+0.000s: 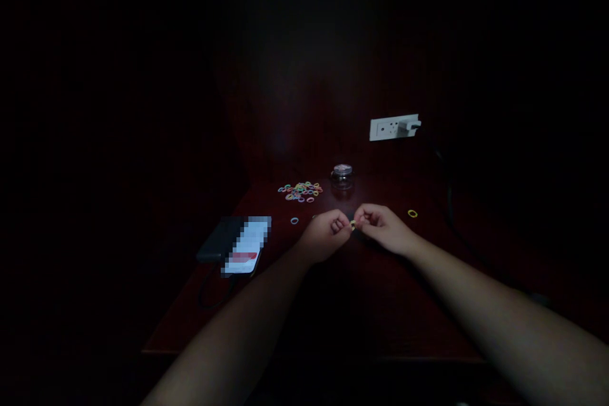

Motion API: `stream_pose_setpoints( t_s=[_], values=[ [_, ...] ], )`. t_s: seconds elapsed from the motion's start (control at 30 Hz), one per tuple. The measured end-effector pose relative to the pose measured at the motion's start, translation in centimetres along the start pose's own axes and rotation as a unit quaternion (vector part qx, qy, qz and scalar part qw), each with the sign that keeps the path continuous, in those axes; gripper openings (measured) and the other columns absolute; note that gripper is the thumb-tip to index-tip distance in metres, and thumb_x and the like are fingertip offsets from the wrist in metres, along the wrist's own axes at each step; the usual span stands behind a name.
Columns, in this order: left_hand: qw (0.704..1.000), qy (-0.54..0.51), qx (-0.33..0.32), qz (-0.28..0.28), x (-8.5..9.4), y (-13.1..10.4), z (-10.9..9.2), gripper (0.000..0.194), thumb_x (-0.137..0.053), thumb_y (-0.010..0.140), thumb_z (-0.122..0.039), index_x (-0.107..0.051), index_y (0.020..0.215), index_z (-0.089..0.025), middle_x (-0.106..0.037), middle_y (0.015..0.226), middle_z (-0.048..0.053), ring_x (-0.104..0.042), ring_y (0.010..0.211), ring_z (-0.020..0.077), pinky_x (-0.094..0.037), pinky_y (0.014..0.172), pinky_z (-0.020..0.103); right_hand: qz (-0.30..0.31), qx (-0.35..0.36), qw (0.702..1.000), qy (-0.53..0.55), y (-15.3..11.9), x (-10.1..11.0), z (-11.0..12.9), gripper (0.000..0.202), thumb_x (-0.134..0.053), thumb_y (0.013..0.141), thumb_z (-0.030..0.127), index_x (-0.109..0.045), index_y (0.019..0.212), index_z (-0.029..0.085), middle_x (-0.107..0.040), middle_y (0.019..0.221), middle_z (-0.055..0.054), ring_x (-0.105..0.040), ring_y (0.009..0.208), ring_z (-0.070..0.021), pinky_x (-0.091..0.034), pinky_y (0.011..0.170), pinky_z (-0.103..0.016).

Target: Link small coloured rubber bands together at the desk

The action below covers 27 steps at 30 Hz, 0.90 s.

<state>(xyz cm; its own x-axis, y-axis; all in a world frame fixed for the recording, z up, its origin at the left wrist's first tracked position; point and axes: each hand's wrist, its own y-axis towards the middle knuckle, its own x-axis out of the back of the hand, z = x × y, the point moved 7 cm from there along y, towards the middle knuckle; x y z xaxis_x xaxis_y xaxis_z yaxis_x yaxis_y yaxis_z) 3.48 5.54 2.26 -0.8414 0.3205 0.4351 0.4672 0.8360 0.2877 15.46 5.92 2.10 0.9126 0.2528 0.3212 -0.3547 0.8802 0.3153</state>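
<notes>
Between my two hands is a small yellow elastic band [353, 224], pinched from both sides above the dark red table. My left hand [328, 233] is closed, its thumb and fingertips on the band's left side. From the right, my right hand [383, 227] grips the other side in a closed pinch. Beyond my left hand lies a heap of colourful elastic bands [301, 191]. A single blue band [294, 221] rests left of that hand, and a yellow band [412, 213] lies to the right of my right hand.
A clear lidded jar [342, 179] stands behind my hands. At the left are a lit phone [248, 247] and a dark flat box [216, 242] with a cable. On the wall, a white socket [394, 127] holds a plug, its cord trailing down the right side.
</notes>
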Motion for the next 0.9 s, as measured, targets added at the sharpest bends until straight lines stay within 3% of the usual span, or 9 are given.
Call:
stream_pose_setpoints(
  t_s=[0.9],
  values=[
    [1.0, 0.021, -0.007, -0.013, 0.13, 0.07, 0.84, 0.022, -0.055, 0.079, -0.036, -0.058, 0.082, -0.015, -0.054, 0.067, -0.001, -0.045, 0.058, 0.0078, -0.036, 0.052, 0.019, -0.004, 0.006, 1.0, 0.016, 0.1, -0.16, -0.1, 0.018, -0.064, 0.071, 0.029, -0.052, 0.07, 0.015, -0.042, 0.057, 0.005, -0.034, 0.053, -0.0076, -0.026, 0.05, -0.022]
  ],
)
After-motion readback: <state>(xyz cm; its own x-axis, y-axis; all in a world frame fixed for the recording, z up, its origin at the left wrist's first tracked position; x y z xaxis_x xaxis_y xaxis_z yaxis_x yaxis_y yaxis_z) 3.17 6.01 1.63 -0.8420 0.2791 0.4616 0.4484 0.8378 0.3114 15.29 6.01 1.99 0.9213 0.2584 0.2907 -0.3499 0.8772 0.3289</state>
